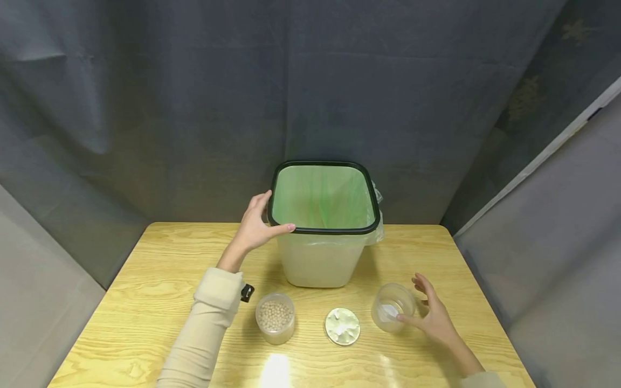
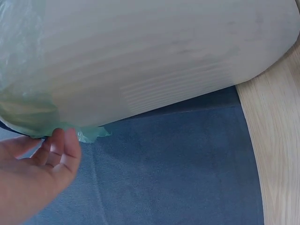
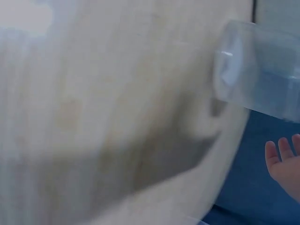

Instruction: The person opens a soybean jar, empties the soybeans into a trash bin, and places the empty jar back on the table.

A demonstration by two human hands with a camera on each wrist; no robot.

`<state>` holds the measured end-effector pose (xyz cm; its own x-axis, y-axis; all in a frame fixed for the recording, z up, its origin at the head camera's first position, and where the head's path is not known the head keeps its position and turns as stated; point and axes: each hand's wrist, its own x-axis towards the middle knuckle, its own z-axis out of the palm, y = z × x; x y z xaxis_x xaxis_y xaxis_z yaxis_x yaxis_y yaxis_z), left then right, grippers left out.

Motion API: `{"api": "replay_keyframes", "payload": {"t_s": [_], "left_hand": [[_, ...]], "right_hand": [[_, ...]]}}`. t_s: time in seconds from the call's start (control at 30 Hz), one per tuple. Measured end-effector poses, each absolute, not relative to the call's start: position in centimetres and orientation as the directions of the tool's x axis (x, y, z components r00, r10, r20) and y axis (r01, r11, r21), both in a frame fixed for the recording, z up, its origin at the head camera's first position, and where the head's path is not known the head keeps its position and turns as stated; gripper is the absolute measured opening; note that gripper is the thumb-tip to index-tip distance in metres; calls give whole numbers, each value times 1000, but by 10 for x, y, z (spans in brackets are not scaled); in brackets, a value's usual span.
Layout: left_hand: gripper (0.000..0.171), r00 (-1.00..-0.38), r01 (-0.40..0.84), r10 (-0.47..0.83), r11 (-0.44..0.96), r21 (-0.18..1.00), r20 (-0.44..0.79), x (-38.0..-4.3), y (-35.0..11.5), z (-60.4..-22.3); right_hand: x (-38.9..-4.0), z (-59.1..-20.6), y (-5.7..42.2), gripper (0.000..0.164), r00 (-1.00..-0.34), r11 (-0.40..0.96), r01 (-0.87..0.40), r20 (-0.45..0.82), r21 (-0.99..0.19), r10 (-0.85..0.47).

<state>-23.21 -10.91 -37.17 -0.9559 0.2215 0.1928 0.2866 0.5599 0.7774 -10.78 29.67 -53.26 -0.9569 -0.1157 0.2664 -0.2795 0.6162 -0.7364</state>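
Observation:
My left hand [image 1: 254, 226] is at the near left corner of a whitish bin [image 1: 320, 261] with a black rim [image 1: 335, 231]. The thumb lies along the front of the rim, and the fingers spread along its left side. In the left wrist view, slightly bent fingertips [image 2: 70, 136] meet the edge of the green liner bag [image 2: 30, 110]. Beside a clear plastic jar [image 1: 397, 296], my right hand [image 1: 434, 318] is spread, its thumb overlapping the jar's side. White material shows in the bottom of the jar. In the right wrist view, the fingers [image 3: 283, 150] are apart from the jar.
A jar of round beige beads or beans [image 1: 275, 315] stands near my left forearm. Between the two jars lies a round, pale gold lid-like disc [image 1: 342, 326] with crinkled foil. Dark cloth [image 1: 218, 108] hangs behind the wooden table [image 1: 160, 280].

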Motion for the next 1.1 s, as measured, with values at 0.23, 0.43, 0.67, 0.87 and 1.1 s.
{"api": "replay_keyframes", "payload": {"t_s": [0.23,0.43,0.67,0.87,1.1], "left_hand": [[102,-956,287,223,565,774,192,-231,-111,-372],[102,-954,293,226,568,769,196,-231,-112,-373],[102,-954,294,227,568,769,197,-231,-111,-373],[102,-952,301,229,568,766,204,-231,-109,-372],[102,-951,306,229,570,763,210,-231,-108,-372]], "right_hand": [[-108,-508,288,96,-940,594,-332,312,-732,-141],[-111,-498,275,90,-924,583,-367,356,-725,-139],[-117,-491,252,92,-890,549,-446,413,-706,-192],[-111,-463,220,92,-845,514,-533,458,-672,-276],[-110,-455,195,94,-840,489,-541,425,-684,-336]]}}
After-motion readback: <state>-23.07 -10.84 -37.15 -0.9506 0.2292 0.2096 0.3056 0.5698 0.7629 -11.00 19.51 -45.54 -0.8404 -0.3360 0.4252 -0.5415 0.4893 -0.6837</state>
